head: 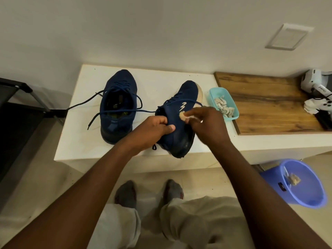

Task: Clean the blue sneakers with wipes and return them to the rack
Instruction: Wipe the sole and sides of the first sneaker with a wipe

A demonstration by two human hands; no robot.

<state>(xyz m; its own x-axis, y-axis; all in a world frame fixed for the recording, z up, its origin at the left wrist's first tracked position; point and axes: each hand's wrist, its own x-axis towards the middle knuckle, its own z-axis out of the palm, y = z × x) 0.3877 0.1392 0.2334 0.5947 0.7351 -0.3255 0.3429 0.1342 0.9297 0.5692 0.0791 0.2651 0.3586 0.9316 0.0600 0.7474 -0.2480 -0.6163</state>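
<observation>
- At 6 o'clock, nearest me, I see the person's pale trousers [118, 225] and grey socks [125, 193] on the tiled floor.
- At 4 o'clock a blue bucket [273, 184] stands on the floor with a crumpled used wipe [293, 179] inside.
- Just above centre, the left hand [152, 130] grips the held sneaker [177, 137] at its collar. The fingers curl into the opening and the thumb presses on the outer fabric.
- Just at 3 o'clock of it, the right hand [206, 123] is motion-blurred. Its fingertips pinch a small wipe [183, 117] against the shoe's side, just under the white logo.
- That held sneaker is tipped toward its side on the white table [82, 141], toe pointing to 12 o'clock, heel at the near edge.
- At 10 o'clock of the hands, the second sneaker [116, 105] sits upright on the same table, laces loose and trailing toward 9 o'clock.
- At 2 o'clock of the hands, a teal tub [212, 91] holds folded wipes [224, 108], just beside the held shoe's toe.
- Further toward 3 o'clock lies a wooden board [269, 105], with a white device [316, 81] at its far end.
- At 9 o'clock, at the frame's edge, is the black-framed rack [21, 97].
</observation>
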